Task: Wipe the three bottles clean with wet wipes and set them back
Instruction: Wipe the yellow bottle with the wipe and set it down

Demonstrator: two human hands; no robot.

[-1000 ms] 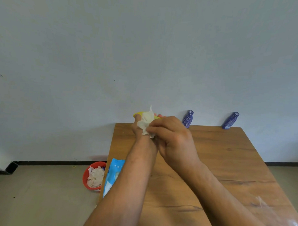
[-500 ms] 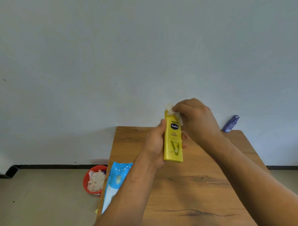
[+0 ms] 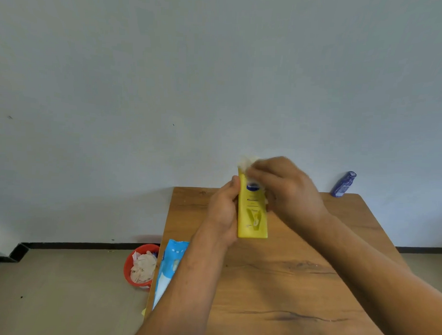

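A pale wall (image 3: 218, 79) fills the upper part of the view, with a beige floor (image 3: 60, 287) at its foot on the left. The wooden worktop (image 3: 298, 282) stands against the wall and both forearms reach across it. The left hand (image 3: 223, 212) has its grip closed round the yellow bottle (image 3: 253, 218), thumb on the left edge, holding it upright above the far middle of the worktop with the label facing the camera. The right hand (image 3: 286, 192), blurred, sits at the bottle's upper right, its grip curled on a white wet wipe (image 3: 245, 161) that shows at the top of the bottle. A light blue wipes pack (image 3: 170, 268) lies along the worktop's left edge, partly hidden by the left forearm. Just left of it on the floor is a red bin (image 3: 130, 267) holding crumpled used wipes (image 3: 143, 267). A blue bottle (image 3: 343, 184) stands at the worktop's far right corner by the wall, well apart from the hands.
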